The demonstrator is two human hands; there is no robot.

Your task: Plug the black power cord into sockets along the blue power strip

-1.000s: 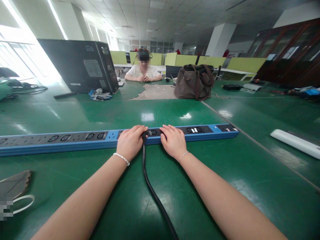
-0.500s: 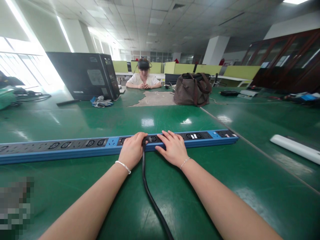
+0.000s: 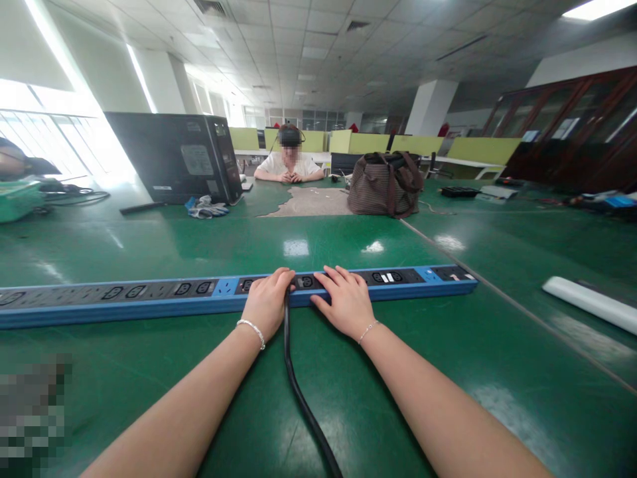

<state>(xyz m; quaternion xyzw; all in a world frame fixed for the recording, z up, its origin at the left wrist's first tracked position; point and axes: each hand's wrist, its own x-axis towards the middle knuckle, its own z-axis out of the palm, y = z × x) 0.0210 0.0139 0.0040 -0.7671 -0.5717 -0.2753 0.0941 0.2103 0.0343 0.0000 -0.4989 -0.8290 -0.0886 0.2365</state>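
A long blue power strip (image 3: 164,307) with black sockets lies across the green table. My left hand (image 3: 267,300) is closed around the end of a black cable (image 3: 293,385) at the strip's middle; its plug is hidden by the fingers. The cable runs down toward the bottom edge. Just right of it, my right hand (image 3: 346,299) rests on the strip with fingers spread, holding nothing. One socket shows between the two hands.
Behind the strip stand a black computer case (image 3: 174,159), blue-grey gloves (image 3: 206,207) and a brown bag (image 3: 381,186). A person (image 3: 289,159) sits across the green table (image 3: 223,239). A white bar (image 3: 592,302) lies at right, a green basket (image 3: 17,199) far left.
The whole view has shifted slightly, with the background a little lower. Both hands keep practically the same places on the strip.
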